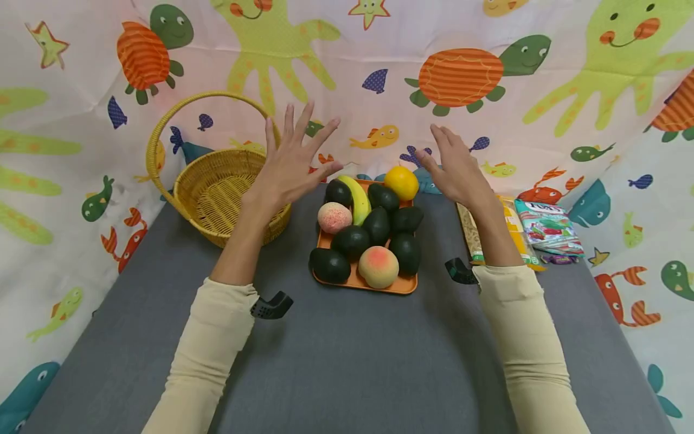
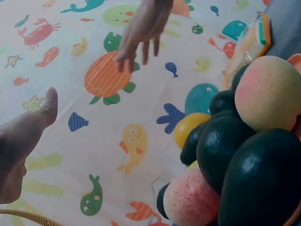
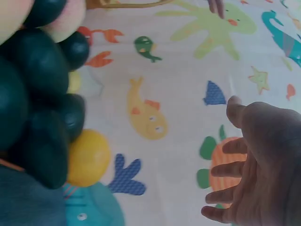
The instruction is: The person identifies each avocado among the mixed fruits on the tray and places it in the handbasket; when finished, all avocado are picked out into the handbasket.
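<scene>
Both my left hand [image 1: 294, 157] and right hand [image 1: 454, 166] are hovering empty, fingers [image 3: 228, 169] extended. The orange tray [image 1: 355, 277] is lying near the bench [image 1: 347, 361]'s far edge; I'm expecting its glossy dark fruit [image 1: 376, 226] to roll, so I'm favouring a level hold on the side rims.

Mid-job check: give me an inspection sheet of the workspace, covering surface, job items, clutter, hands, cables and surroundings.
Surface: grey tabletop; no spill seen.
Job's things: orange tray bearing a banana, a yellow fruit, two pinkish fruits and several dark green fruits; wicker basket to its left.
Clutter: packets right of the tray.
Hands: left hand and right hand raised, fingers extended, holding nothing.
Cables: nothing seen.
Surroundings: cloth printed with sea animals.
</scene>
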Motion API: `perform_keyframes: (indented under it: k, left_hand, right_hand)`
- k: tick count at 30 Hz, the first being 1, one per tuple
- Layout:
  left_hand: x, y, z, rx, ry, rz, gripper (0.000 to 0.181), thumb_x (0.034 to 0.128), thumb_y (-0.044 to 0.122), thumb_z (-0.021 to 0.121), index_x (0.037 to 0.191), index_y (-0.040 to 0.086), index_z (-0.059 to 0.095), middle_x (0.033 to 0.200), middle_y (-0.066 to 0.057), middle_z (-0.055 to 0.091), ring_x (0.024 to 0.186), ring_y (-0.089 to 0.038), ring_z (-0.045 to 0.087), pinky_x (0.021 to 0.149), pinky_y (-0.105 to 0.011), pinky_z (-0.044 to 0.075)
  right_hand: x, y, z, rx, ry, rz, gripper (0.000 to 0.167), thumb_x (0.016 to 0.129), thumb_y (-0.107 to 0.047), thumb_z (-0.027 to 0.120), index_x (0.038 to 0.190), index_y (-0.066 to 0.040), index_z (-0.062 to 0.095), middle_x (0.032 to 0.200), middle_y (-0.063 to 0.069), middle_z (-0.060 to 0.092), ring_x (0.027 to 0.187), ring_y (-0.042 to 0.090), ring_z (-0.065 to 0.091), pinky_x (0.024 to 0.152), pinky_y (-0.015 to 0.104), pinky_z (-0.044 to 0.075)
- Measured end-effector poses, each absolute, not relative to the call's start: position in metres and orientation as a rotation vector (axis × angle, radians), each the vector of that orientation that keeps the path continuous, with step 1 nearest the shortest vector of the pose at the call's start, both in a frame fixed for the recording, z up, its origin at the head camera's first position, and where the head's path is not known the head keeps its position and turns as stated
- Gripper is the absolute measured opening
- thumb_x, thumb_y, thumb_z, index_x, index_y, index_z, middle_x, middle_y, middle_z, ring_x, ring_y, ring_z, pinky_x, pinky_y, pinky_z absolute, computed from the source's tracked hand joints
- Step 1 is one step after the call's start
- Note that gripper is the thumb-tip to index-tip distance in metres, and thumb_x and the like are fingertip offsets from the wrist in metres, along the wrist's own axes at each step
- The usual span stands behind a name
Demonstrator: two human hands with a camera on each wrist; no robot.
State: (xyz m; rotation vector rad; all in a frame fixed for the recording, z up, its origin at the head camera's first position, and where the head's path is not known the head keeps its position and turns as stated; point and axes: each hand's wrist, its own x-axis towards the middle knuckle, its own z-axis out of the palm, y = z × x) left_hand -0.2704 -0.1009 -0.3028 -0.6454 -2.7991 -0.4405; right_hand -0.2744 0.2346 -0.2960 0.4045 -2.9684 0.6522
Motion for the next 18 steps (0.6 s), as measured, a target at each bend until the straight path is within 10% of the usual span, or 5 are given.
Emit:
perform_keyframes:
  k: [6,11,18]
  left_hand:
    - [-0.266,-0.101,-0.309,-0.803,-2.789,-0.539,0.076,0.1024,0.061,0.053,0.167,0.038,0.021,0.178,-0.012,0.011,0.164,-0.046,0.004,0.128,-0.069,-0.009]
    - [-0.253,-0.101,-0.317,-0.933,-2.855,-0.601,0.073,0.1024,0.057,0.057,0.165,0.033,0.03,0.171,-0.012,0.031,0.157,-0.038,0.034,0.13,-0.067,0.013]
    - [-0.234,-0.108,-0.336,-1.057,-3.004,-0.663,0.067,0.1032,0.057,0.056,0.163,0.032,0.037,0.166,-0.006,0.044,0.152,-0.033,0.045,0.124,-0.057,0.037]
  right_hand:
    - [-0.27,0.248,-0.32,0.336,-3.04,0.793,0.074,0.111,-0.042,0.046,0.164,0.003,0.022,0.167,0.03,0.03,0.153,0.05,0.034,0.124,0.065,0.03]
    - [-0.263,0.266,-0.346,0.18,-3.097,0.961,0.052,0.107,-0.024,0.056,0.145,0.012,0.053,0.138,0.036,0.061,0.112,0.045,0.07,0.096,0.052,0.06]
    - [-0.263,0.279,-0.385,-0.103,-3.232,1.467,0.041,0.102,-0.013,0.067,0.135,0.01,0.062,0.132,0.033,0.065,0.098,0.028,0.078,0.092,0.042,0.062]
